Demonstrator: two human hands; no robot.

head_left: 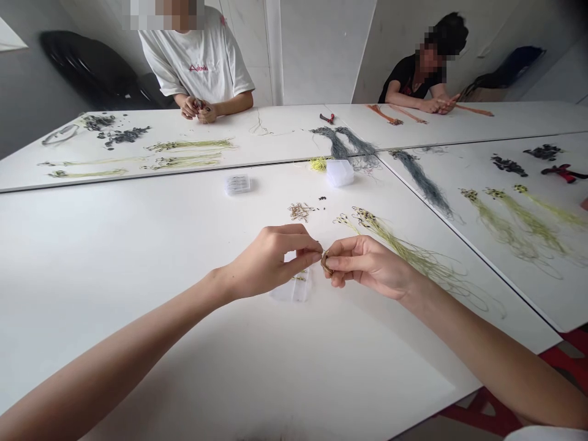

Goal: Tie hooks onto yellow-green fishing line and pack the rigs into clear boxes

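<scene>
Over the white table my two hands meet, fingertips nearly touching. My right hand (362,264) is closed in a pinch on a curved golden-brown piece (327,263) that looks like a fishing hook. Thumb and forefinger of my left hand (287,254) are pressed together at its upper end; whatever they grip is too small to make out. Below the hands lies a clear plastic box (290,294) with small golden pieces in it, partly hidden by my left hand. Just beyond are a pile of golden hooks (301,211) and a few tiny black bits (322,198).
Yellow-green line bundles with hooks (390,236) lie right of my hands. Farther back stand clear boxes (340,173) (238,184), beside grey line bundles (340,144). Two people work across the table, one in a white shirt (197,61), one in black (404,79). Red-handled pliers (564,173) lie right.
</scene>
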